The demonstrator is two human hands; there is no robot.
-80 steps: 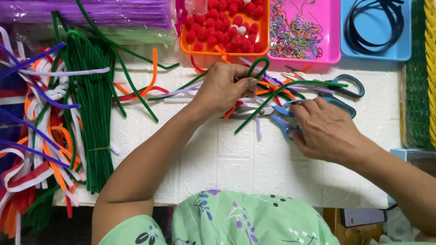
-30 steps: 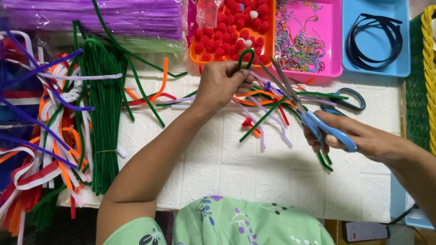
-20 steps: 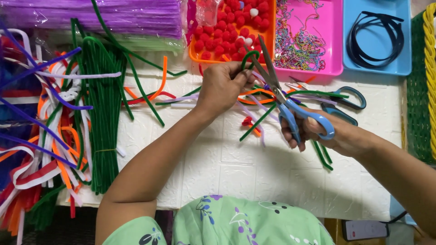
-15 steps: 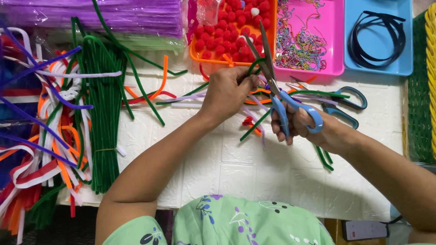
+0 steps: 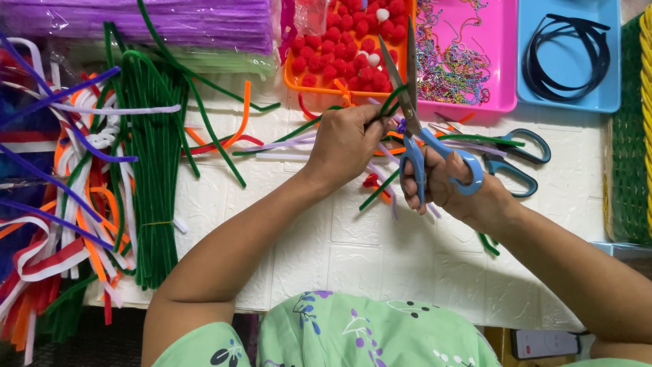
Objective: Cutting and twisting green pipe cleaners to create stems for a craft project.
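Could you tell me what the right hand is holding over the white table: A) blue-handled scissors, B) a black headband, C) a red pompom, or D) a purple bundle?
A: the right hand has its fingers through the blue-handled scissors, blades open at the green pipe cleaner that the left hand holds.

Both hands met over the middle of the table.
The left hand (image 5: 346, 143) was curled in a fist, forearm stretched forward; the right hand (image 5: 445, 180) gripped with fingers bent, wrist angled inward.

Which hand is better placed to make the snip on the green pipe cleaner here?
Right. The right hand holds the blue-handled scissors, blades open around the green pipe cleaner; the left hand just grips that pipe cleaner.
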